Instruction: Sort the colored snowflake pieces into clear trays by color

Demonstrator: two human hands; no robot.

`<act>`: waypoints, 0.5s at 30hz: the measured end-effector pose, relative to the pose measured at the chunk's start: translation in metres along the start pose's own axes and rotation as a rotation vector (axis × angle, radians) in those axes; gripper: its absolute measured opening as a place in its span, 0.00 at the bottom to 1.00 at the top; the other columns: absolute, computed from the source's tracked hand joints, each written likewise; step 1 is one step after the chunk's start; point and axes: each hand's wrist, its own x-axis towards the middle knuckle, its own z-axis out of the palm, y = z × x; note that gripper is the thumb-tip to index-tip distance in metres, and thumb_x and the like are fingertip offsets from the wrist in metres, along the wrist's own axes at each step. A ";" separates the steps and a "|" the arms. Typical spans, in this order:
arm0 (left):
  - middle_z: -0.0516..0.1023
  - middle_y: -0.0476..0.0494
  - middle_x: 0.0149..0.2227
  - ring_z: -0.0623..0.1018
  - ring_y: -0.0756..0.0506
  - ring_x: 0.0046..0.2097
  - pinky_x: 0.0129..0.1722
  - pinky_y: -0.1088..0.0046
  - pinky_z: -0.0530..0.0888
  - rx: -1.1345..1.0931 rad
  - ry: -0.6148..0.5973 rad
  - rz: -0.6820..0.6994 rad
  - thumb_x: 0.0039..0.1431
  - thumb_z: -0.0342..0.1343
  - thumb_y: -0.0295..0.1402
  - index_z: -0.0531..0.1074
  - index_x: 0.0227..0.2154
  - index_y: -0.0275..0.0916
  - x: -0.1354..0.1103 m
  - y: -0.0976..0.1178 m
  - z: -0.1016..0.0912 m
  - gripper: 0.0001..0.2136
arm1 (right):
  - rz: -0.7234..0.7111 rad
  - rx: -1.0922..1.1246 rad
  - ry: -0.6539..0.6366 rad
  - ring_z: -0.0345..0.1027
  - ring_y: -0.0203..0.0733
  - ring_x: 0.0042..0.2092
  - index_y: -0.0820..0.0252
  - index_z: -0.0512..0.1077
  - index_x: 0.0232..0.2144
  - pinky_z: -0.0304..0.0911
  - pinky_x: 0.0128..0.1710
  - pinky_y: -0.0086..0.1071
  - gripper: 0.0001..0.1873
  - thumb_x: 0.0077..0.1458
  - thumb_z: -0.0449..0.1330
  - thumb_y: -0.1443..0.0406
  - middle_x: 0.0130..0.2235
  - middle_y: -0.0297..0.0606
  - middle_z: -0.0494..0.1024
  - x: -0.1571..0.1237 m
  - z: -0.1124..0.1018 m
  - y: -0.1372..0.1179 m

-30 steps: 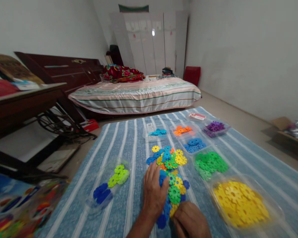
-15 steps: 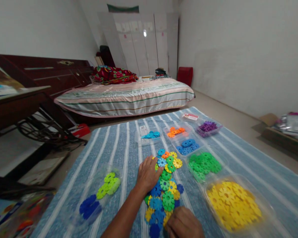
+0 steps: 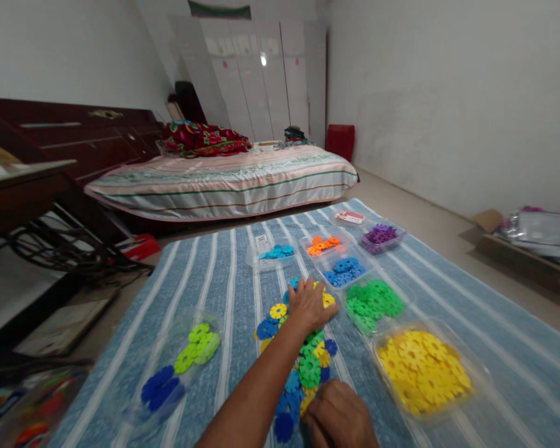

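Heap of notched plastic discs [image 3: 310, 371], on striped cloth [image 3: 236, 336], long axis running away from me, my left hand [image 3: 308, 305] over its far end, grip apart, my right hand [image 3: 341, 414] curled beside its near end, hold I cannot tell.

White stripes are crossing the blue cloth [image 3: 241, 292]. Mixed discs [image 3: 310, 371] are showing blue, green and yellow. Boxed discs [image 3: 424, 373] are showing yellow, green, purple and orange. Flowers are patterning the red bedding [image 3: 205, 139].
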 end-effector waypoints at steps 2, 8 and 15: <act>0.65 0.33 0.63 0.62 0.28 0.64 0.58 0.39 0.60 0.010 0.025 0.021 0.57 0.55 0.45 0.69 0.55 0.42 -0.006 -0.002 0.007 0.24 | -0.039 -0.002 -0.005 0.60 0.36 0.25 0.57 0.66 0.27 0.52 0.25 0.31 0.09 0.56 0.52 0.73 0.22 0.32 0.65 0.000 -0.001 0.003; 0.70 0.38 0.60 0.63 0.30 0.64 0.58 0.42 0.62 0.073 0.043 0.088 0.57 0.56 0.36 0.72 0.51 0.47 -0.055 -0.023 0.011 0.18 | -0.012 0.056 -0.055 0.62 0.37 0.27 0.57 0.68 0.29 0.53 0.26 0.32 0.08 0.56 0.52 0.73 0.24 0.34 0.68 0.002 -0.003 0.001; 0.66 0.35 0.63 0.62 0.31 0.64 0.61 0.44 0.58 0.107 0.032 0.082 0.58 0.54 0.43 0.70 0.53 0.42 -0.048 -0.001 -0.004 0.21 | 0.008 0.097 -0.077 0.62 0.38 0.29 0.59 0.69 0.31 0.52 0.27 0.33 0.07 0.56 0.52 0.73 0.26 0.35 0.70 0.008 -0.012 -0.004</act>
